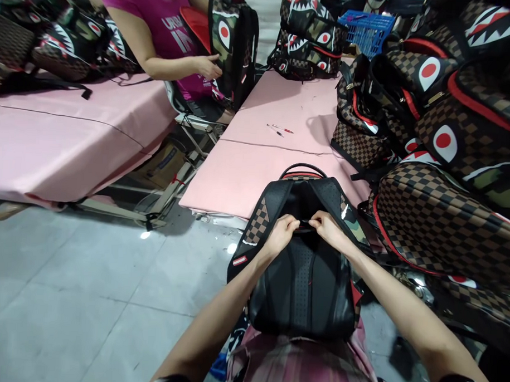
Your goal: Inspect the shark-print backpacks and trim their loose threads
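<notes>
A black backpack (304, 287) with brown checkered and camouflage patches rests upright against my lap, its padded back and straps facing me. Its top handle (304, 168) leans toward the pink table edge. My left hand (283, 232) and my right hand (325, 229) meet near the upper back panel, between the shoulder straps. The fingers of both are pinched on the edge of a small opening there, which may be a zipped pocket; the exact part is hidden by the fingertips.
Pink-covered tables (234, 176) stand ahead and at left, with two pens (280, 129) on the nearer one. Checkered shark-face backpacks (450, 214) pile up at right. Beyond, a blue basket (365, 32) sits at the back. A co-worker in a magenta shirt (168, 32) handles another backpack.
</notes>
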Motion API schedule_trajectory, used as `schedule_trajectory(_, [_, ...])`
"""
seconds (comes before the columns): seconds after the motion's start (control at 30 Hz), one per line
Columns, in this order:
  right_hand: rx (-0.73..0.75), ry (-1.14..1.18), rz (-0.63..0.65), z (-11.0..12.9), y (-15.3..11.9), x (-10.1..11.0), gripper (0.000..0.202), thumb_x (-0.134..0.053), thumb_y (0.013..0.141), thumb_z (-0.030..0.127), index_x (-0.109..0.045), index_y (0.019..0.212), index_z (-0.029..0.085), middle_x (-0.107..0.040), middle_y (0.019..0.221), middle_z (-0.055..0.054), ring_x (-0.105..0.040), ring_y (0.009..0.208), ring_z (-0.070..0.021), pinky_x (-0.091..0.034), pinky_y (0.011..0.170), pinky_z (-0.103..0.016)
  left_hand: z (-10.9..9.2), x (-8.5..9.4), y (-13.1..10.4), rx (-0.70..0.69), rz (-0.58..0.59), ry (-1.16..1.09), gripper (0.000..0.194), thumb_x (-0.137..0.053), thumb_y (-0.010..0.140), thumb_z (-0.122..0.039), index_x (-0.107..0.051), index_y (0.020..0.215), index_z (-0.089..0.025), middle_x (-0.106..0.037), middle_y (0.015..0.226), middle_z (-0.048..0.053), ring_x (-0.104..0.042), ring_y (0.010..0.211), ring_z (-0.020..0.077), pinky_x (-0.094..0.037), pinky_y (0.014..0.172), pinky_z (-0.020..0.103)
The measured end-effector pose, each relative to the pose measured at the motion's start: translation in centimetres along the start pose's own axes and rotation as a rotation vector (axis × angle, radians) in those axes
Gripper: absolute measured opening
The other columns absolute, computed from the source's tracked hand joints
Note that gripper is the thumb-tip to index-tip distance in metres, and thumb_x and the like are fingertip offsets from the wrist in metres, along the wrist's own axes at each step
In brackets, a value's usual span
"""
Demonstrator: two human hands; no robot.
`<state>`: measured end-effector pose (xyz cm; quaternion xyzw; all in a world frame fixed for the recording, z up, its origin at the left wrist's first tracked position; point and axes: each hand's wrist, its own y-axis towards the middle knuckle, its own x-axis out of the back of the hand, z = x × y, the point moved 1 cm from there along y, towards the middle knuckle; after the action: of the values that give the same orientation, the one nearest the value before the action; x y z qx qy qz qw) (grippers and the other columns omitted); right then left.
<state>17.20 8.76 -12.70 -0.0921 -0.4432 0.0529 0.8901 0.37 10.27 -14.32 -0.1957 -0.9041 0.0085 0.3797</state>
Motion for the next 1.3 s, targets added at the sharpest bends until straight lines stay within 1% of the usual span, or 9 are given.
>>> schedule_trajectory(0.13, [0.123, -0.088, -0.118, -1.8, -0.2, 1.6, 0.036, -0.057, 0.080, 0.033, -0.053, 0.112, 0.016, -0.059, 0.095, -0.005, -0.054, 0.085, -0.0174, -0.040, 0.075, -0.027, 0.8, 1.6, -1.9, -0.371, 0.216, 0.053, 0.046, -0.043, 0.085, -0.033, -0.051, 0.043, -0.016, -0.060, 0.056, -0.002, -0.055, 0.071, 0.0109, -0.029, 0.095, 0.031])
schedule_trajectory(0.27, [0.349, -0.220, -0.096, -2.8, -1.3, 1.8, 0.003, -0.056, 0.078, 0.018, -0.060, 0.078, 0.019, -0.052, 0.076, -0.002, -0.050, 0.071, -0.0155, -0.037, 0.065, -0.025, 1.3, 2.2, -1.7, -0.416, 0.247, 0.101, 0.042, -0.053, 0.081, -0.040, -0.057, 0.046, -0.016, -0.061, 0.054, -0.003, -0.057, 0.064, 0.0108, -0.027, 0.098, 0.036])
schedule_trajectory(0.4, [0.473, -0.171, -0.069, -3.4, -1.9, 0.9, 0.021, -0.045, 0.075, 0.001, -0.053, 0.064, 0.018, -0.047, 0.068, 0.000, -0.046, 0.067, -0.0129, -0.035, 0.062, -0.023, -0.1, 2.4, 1.5, -0.373, 0.018, 0.031, 0.033, -0.040, 0.090, -0.035, -0.068, 0.090, -0.018, -0.067, 0.094, 0.003, -0.060, 0.086, 0.0130, -0.040, 0.081, 0.025])
schedule_trajectory(0.47, [0.489, -0.162, -0.080, -3.6, -1.9, 0.5, 0.023, -0.044, 0.075, 0.000, -0.053, 0.064, 0.017, -0.047, 0.067, 0.000, -0.046, 0.068, -0.0130, -0.035, 0.064, -0.023, -1.2, 1.9, 3.7, -0.471, 0.053, 0.235, 0.028, -0.046, 0.088, -0.033, -0.064, 0.104, -0.019, -0.064, 0.101, 0.004, -0.057, 0.094, 0.0159, -0.040, 0.082, 0.027])
schedule_trajectory(0.67, [0.522, -0.147, -0.098, -3.9, -1.7, 0.4, 0.020, -0.047, 0.076, 0.002, -0.054, 0.065, 0.017, -0.048, 0.068, 0.000, -0.046, 0.068, -0.0133, -0.035, 0.065, -0.023, -3.3, -0.7, 8.6, -0.605, 0.256, 0.526, 0.012, -0.061, 0.077, -0.025, -0.069, 0.080, -0.017, -0.064, 0.093, 0.009, -0.056, 0.088, 0.0214, -0.037, 0.079, 0.033])
schedule_trajectory(0.93, [0.524, -0.137, -0.071, -4.0, -1.0, 1.2, 0.017, -0.047, 0.078, 0.005, -0.056, 0.070, 0.017, -0.050, 0.072, -0.001, -0.047, 0.070, -0.0140, -0.036, 0.066, -0.025, -2.3, -0.8, 7.0, -0.274, 0.157, 0.501, 0.024, -0.044, 0.085, -0.022, -0.067, 0.084, -0.015, -0.064, 0.094, 0.011, -0.058, 0.085, 0.0207, -0.038, 0.067, 0.029])
schedule_trajectory(1.03, [0.484, -0.144, -0.058, -3.7, -0.3, 2.2, 0.009, -0.053, 0.082, 0.015, -0.059, 0.088, 0.017, -0.054, 0.080, -0.003, -0.051, 0.074, -0.0149, -0.039, 0.069, -0.026, -1.4, -0.7, 6.4, -0.091, 0.080, 0.426, 0.023, -0.045, 0.084, -0.023, -0.067, 0.085, -0.016, -0.066, 0.089, 0.008, -0.061, 0.078, 0.0190, -0.038, 0.064, 0.027])
schedule_trajectory(1.13, [0.373, -0.225, -0.127, -3.2, 0.6, 3.9, 0.033, -0.057, 0.082, 0.031, -0.052, 0.110, 0.016, -0.056, 0.094, -0.007, -0.053, 0.082, -0.0183, -0.040, 0.074, -0.029, -0.9, -0.6, 6.3, -0.026, 0.071, 0.310, 0.018, -0.051, 0.080, -0.026, -0.067, 0.084, -0.022, -0.068, 0.085, 0.001, -0.061, 0.076, 0.0158, -0.039, 0.063, 0.023])
schedule_trajectory(1.3, [0.430, -0.495, -0.101, -2.0, 2.4, 5.3, 0.010, -0.051, 0.085, 0.021, -0.058, 0.092, 0.019, -0.056, 0.090, -0.004, -0.050, 0.087, -0.0184, -0.036, 0.074, -0.028, -0.7, -0.3, 6.1, -0.008, 0.082, 0.146, 0.016, -0.054, 0.075, -0.022, -0.070, 0.077, -0.021, -0.068, 0.087, -0.001, -0.061, 0.078, 0.0139, -0.041, 0.067, 0.021])
